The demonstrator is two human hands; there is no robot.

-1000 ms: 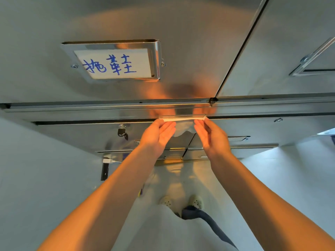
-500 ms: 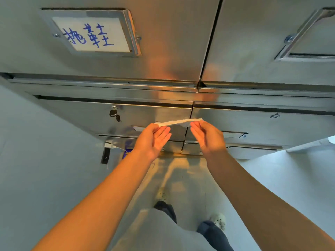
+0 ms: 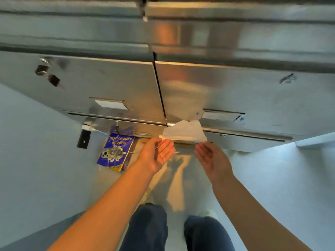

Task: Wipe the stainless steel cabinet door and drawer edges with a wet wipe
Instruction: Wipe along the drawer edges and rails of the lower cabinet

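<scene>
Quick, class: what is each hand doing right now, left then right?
Left hand: pinches the left end of the wet wipe.
Right hand: pinches the right end of the same wipe.

Free room: bare pale floor [image 3: 272, 178] right of the right hand [image 3: 212, 156], open out to a pale ledge [image 3: 315, 140]. The strip between the stainless steel cabinet front [image 3: 112, 82] and the legs in blue jeans [image 3: 148, 227] is passable. The gap between left hand [image 3: 157, 153] and right hand is spanned by a stretched white wet wipe [image 3: 183, 131], in front of the lowest drawer seam.

Obstacles, left: blue printed packet [image 3: 125, 142] on the floor, phone [image 3: 108, 154] on it, white cable [image 3: 98, 131] running up to a black plug block [image 3: 83, 140] on the pale left wall [image 3: 36, 142]. Upper left: dark keys [image 3: 48, 75] hang proud of the drawer face.
</scene>
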